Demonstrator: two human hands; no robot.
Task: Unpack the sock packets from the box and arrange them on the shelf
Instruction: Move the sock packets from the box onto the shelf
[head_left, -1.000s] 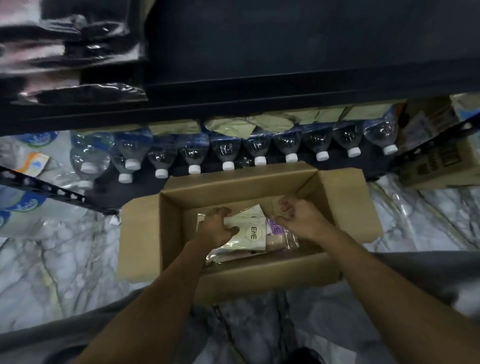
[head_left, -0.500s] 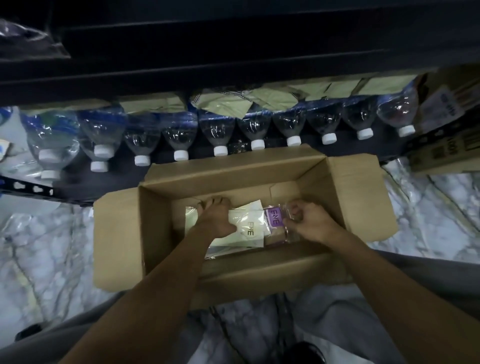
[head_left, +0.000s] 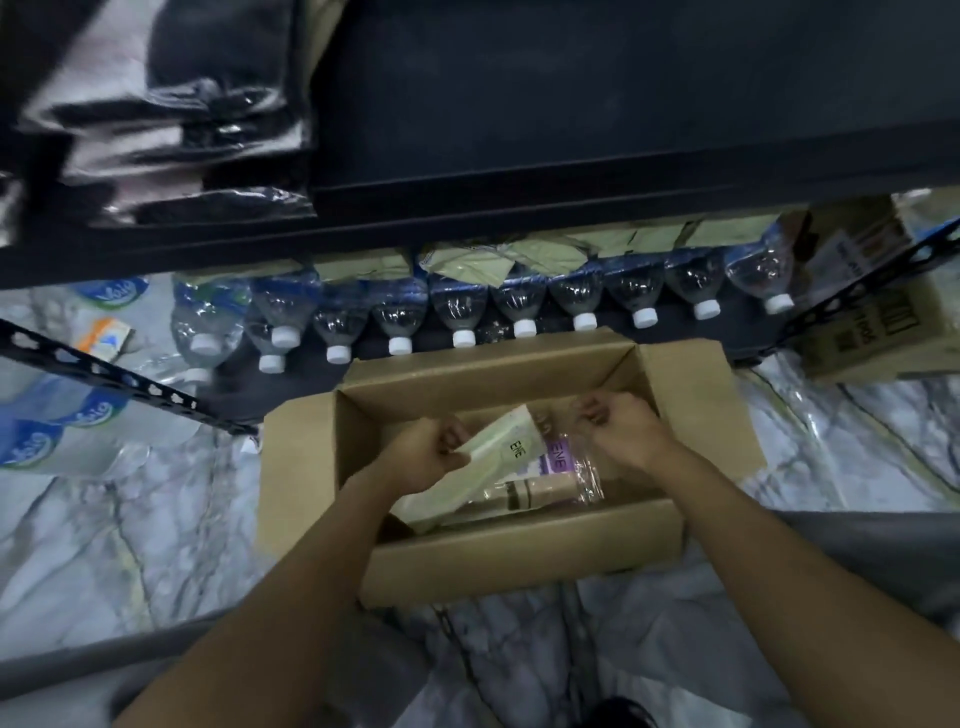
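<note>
At far left, glossy dark film packets (head_left: 171, 130) lie stacked on the black metal shelf (head_left: 571, 156), their wrap catching soft highlights. Below them sit soft white packs with round blue logos (head_left: 47, 431), crossed by a perforated steel upright (head_left: 104, 374). The floor (head_left: 130, 545) is pale marble-patterned tile with grey veins.

The left hand (head_left: 426, 457) grasps the edge of a flat, pale green sock packet (head_left: 488, 467), tilting it up inside the open corrugated cardboard box (head_left: 519, 551), which stands on the floor with its flaps spread. Just beside it in the box lies a crinkly clear packet with a purple label (head_left: 558, 462). The right hand (head_left: 618, 431), fingers curled, pinches that packet's clear film.

Behind the box, a row of clear plastic bottles with white caps (head_left: 462, 312) lies on the bottom shelf. A printed brown carton (head_left: 872, 332) sits at far right.
</note>
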